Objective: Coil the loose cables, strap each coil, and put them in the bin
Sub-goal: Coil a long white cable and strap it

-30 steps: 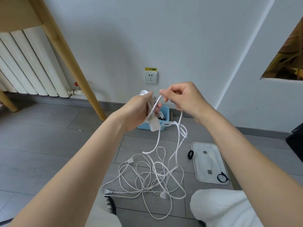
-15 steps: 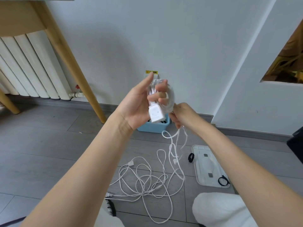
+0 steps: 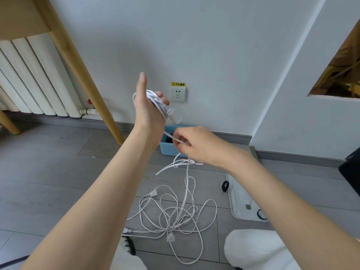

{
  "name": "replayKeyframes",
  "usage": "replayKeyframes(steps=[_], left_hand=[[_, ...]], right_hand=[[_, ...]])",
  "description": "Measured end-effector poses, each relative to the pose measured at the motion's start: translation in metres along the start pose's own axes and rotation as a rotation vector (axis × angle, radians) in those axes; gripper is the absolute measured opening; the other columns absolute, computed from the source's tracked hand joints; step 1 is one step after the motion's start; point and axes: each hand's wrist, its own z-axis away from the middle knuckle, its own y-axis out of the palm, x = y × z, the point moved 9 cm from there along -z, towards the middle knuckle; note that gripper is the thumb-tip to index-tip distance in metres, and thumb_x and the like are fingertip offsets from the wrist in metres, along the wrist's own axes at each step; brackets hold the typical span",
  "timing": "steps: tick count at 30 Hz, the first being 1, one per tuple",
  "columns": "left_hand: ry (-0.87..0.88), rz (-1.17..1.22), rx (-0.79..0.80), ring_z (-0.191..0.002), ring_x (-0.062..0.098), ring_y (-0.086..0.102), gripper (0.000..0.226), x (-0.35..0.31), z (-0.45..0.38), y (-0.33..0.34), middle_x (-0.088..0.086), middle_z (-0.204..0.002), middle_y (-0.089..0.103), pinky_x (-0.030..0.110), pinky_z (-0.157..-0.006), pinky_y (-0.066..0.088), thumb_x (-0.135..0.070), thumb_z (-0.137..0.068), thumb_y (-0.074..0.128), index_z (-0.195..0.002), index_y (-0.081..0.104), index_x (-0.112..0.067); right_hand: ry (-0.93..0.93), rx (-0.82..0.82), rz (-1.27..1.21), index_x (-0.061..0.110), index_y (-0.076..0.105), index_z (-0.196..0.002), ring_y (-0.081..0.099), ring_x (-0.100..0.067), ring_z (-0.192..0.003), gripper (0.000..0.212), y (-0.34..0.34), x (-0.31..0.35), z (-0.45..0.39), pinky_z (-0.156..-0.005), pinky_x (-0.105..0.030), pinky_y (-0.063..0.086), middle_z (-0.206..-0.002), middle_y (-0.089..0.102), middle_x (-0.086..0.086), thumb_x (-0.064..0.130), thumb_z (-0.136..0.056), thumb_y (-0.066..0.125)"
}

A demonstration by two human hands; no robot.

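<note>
My left hand (image 3: 148, 110) is raised in front of the wall, thumb pointing up, with several turns of white cable (image 3: 158, 103) wound round its fingers. Lower and to the right, my right hand (image 3: 194, 146) pinches the same cable just below the coil. From there the cable drops to a loose white tangle (image 3: 175, 213) on the floor. A blue bin (image 3: 169, 149) stands against the wall behind my hands, mostly hidden by them. Black straps lie at the tray: one (image 3: 225, 186) at its left edge, another (image 3: 261, 214) on its near end.
A clear plastic tray (image 3: 241, 203) lies on the grey floor to the right. A wooden table leg (image 3: 81, 71) slants down at the left before a white radiator (image 3: 29, 78). A wall socket (image 3: 178, 94) sits above the bin. My white-clad knees fill the bottom edge.
My left hand has turned from palm-facing to thumb up with the coil on its fingers. My right hand has dropped lower, drawing more cable up from the floor tangle.
</note>
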Motion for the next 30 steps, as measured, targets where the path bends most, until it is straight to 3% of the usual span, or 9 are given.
replayKeyframes(steps=[3,5,7,10,12,14,19,24,30], left_hand=[[0.158,-0.439,0.046,-0.054,0.01,0.036,0.042,-0.008,0.001,0.005,0.0,-0.062,0.039,0.027,-0.065,0.032,-0.055,-0.083,0.047,-0.07,0.04,-0.016],[0.272,-0.814,0.154,-0.052,0.009,0.033,0.046,-0.006,0.007,0.014,0.005,-0.065,0.035,0.02,-0.058,0.031,-0.059,-0.08,0.042,-0.07,0.04,-0.014],[0.401,-1.213,0.325,-0.043,0.008,0.025,0.05,0.006,0.016,0.024,0.004,-0.055,0.027,0.021,-0.046,0.026,-0.052,-0.092,0.043,-0.059,0.034,-0.016],[0.21,-1.576,0.436,-0.045,0.019,0.043,0.059,0.037,0.014,0.012,0.007,-0.051,0.039,0.03,-0.052,0.038,-0.054,-0.095,0.035,-0.055,0.037,-0.011],[-0.056,-1.534,0.491,-0.05,0.017,0.047,0.056,0.054,0.015,0.001,0.003,-0.054,0.048,0.026,-0.052,0.039,-0.054,-0.097,0.03,-0.066,0.046,-0.011],[-0.21,-1.385,0.546,-0.041,0.009,0.039,0.049,0.063,0.022,0.0,-0.005,-0.048,0.043,0.018,-0.046,0.035,-0.052,-0.096,0.034,-0.068,0.048,-0.013],[-0.134,-1.279,0.535,-0.035,0.003,0.035,0.041,0.053,0.013,-0.01,-0.012,-0.04,0.037,0.023,-0.052,0.036,-0.032,-0.094,0.054,-0.06,0.04,-0.014],[-0.305,-1.05,0.589,-0.039,0.005,0.029,0.03,0.059,0.024,-0.008,-0.01,-0.046,0.03,0.014,-0.044,0.034,-0.032,-0.09,0.058,-0.069,0.054,-0.011],[-0.302,-1.143,0.564,-0.04,0.007,0.027,0.037,0.061,0.021,-0.017,-0.007,-0.044,0.03,0.014,-0.043,0.033,-0.028,-0.083,0.068,-0.064,0.04,-0.014]], right_hand=[[0.063,0.079,0.113,0.009,0.059,-0.094,0.047,-0.019,-0.082,0.013,0.005,-0.013,0.003,-0.067,-0.026,0.038,-0.09,0.05,-0.003,0.018,-0.088,0.052],[0.139,0.101,0.065,0.012,0.058,-0.088,0.049,-0.015,-0.071,0.01,0.003,-0.021,0.006,-0.059,-0.026,0.038,-0.079,0.054,0.001,0.022,-0.086,0.056],[0.159,0.082,-0.004,0.016,0.058,-0.082,0.049,-0.009,-0.06,0.006,-0.003,-0.024,0.007,-0.051,-0.02,0.037,-0.066,0.059,0.006,0.022,-0.083,0.059],[0.165,-0.029,-0.058,0.015,0.064,-0.077,0.046,-0.002,-0.054,0.01,-0.022,-0.028,0.007,-0.046,-0.011,0.034,-0.059,0.054,0.01,0.024,-0.08,0.067],[0.154,-0.102,-0.093,0.021,0.065,-0.072,0.047,0.002,-0.056,0.01,-0.034,-0.033,0.009,-0.049,-0.008,0.035,-0.061,0.053,0.014,0.025,-0.078,0.071],[0.133,-0.109,-0.16,0.024,0.068,-0.072,0.05,0.005,-0.057,0.006,-0.039,-0.038,0.011,-0.052,-0.007,0.035,-0.063,0.058,0.014,0.023,-0.077,0.072],[0.194,-0.173,-0.112,0.013,0.073,-0.086,0.049,0.002,-0.057,0.011,-0.046,-0.064,0.016,-0.052,-0.006,0.035,-0.061,0.056,0.014,0.022,-0.083,0.068],[0.199,-0.265,-0.059,0.02,0.069,-0.078,0.048,0.003,-0.06,0.008,-0.056,-0.067,0.02,-0.054,-0.006,0.033,-0.061,0.053,0.016,0.027,-0.081,0.07],[0.176,0.029,-0.119,0.017,0.072,-0.085,0.055,-0.002,-0.07,0.007,-0.025,-0.063,0.02,-0.064,-0.014,0.04,-0.071,0.063,0.012,0.023,-0.083,0.068]])
